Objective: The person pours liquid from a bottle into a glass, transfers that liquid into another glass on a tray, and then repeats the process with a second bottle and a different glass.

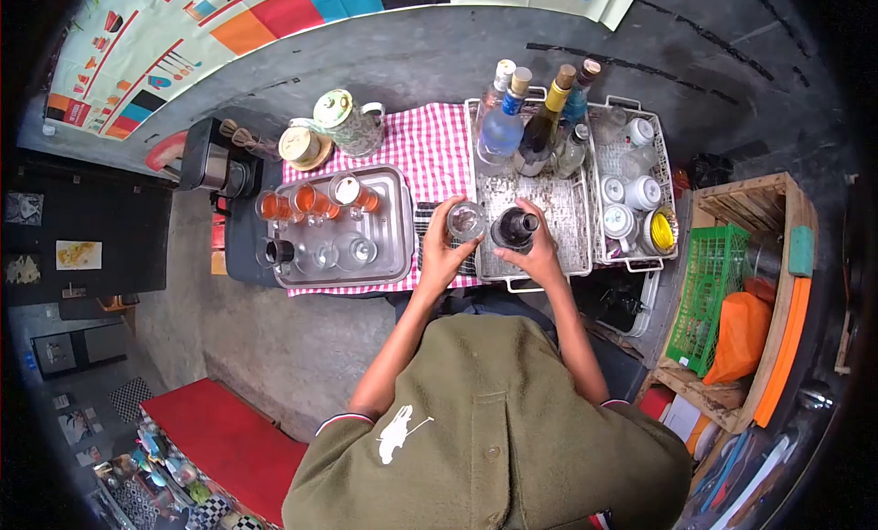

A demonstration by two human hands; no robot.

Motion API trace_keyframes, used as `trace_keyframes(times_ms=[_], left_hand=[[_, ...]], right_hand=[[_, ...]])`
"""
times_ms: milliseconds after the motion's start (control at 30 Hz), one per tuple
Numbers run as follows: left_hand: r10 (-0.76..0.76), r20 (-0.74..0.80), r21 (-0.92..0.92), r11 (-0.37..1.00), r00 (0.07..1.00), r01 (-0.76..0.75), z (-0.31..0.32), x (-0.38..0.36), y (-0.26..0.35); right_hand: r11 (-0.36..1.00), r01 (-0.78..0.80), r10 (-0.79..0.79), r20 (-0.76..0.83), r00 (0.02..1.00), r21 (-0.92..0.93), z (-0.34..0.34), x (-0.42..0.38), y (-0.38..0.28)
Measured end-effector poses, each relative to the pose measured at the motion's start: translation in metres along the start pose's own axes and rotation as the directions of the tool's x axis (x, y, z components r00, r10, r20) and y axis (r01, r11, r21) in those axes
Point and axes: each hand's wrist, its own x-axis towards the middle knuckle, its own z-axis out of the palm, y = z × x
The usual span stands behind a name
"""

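Observation:
My left hand [444, 251] is wrapped round a clear glass [465, 220], seen from above over the left edge of the white wire tray [540, 278]. Just to its right, my right hand [540, 246] grips a dark bottle [514, 230], its open mouth facing up. The two objects are held side by side with a small gap between them. Several bottles, among them a blue one [500, 132] and a dark one with a yellow neck [540, 135], stand at the back of the wire tray. A black checked cloth [423, 224] lies left of my left hand.
A metal tray [399, 256] at the left holds glasses, some with orange-red drink. Behind it stand a patterned jug [352, 128] and a lidded cup [299, 146]. A second wire basket [631, 264] with jars is at the right, near a green crate [709, 297].

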Motion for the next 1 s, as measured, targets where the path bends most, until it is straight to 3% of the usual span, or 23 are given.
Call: trace_keyframes(times_ms=[367,533,767,900,933,1000], left_hand=[[-0.043,-0.017,0.000,0.999,0.999,0.043,0.006,0.005,-0.012],[-0.105,-0.018,-0.034,0.994,0.994,0.105,0.007,0.009,-0.019],[-0.016,-0.053,0.053,0.998,0.998,0.019,0.011,0.005,-0.039],[-0.049,-0.065,0.024,0.998,0.997,0.050,0.012,0.003,-0.032],[-0.015,-0.076,0.118,0.993,0.997,0.024,0.010,0.004,-0.039],[-0.060,-0.093,0.045,0.997,0.994,0.065,0.009,0.001,-0.042]], right_hand=[[0.988,0.131,-0.148,-0.277,0.949,-0.080,0.025,0.007,0.008],[0.986,0.169,-0.168,-0.249,0.954,-0.018,0.023,0.013,0.008],[0.987,0.159,-0.157,-0.239,0.958,-0.008,0.023,0.021,0.008],[0.988,0.154,-0.143,-0.249,0.958,0.022,0.022,0.023,0.005],[0.988,0.152,-0.142,-0.235,0.962,0.025,0.022,0.025,0.005],[0.989,0.145,-0.137,-0.225,0.965,0.023,0.022,0.025,0.006]])
